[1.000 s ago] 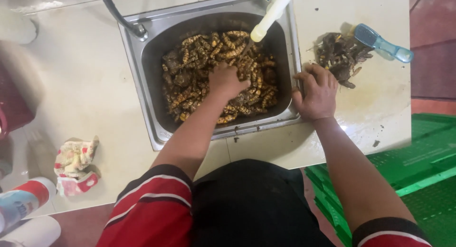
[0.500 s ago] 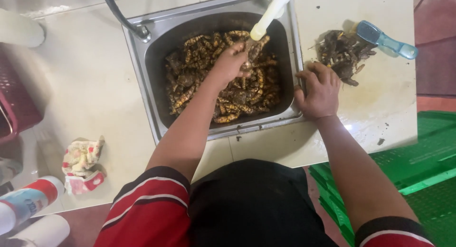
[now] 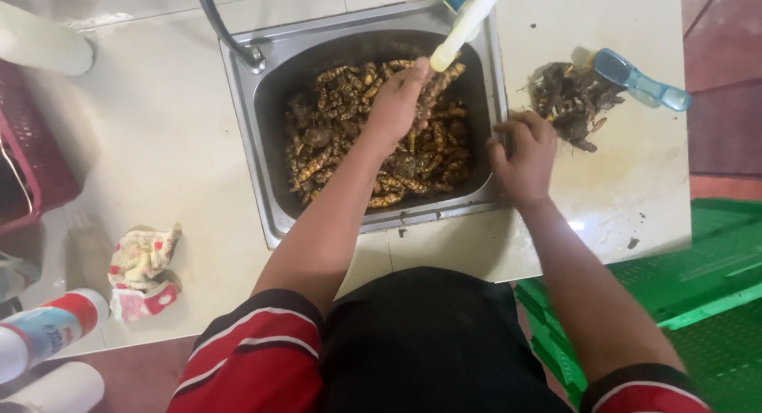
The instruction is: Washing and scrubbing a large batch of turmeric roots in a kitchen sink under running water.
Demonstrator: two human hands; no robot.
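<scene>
Left hand (image 3: 397,103) in sink (image 3: 238,80), fingers curled on root (image 3: 432,92) beneath tap spout (image 3: 464,28) — best turn it slowly. Right hand (image 3: 524,155) on rim, fingers loosely curled, holding nothing visible.

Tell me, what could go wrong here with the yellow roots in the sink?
The left hand lifts a root under the white spout; it might slip and splash. The peel pile and blue brush sit near the counter edge, so the right hand could knock them off.
</scene>
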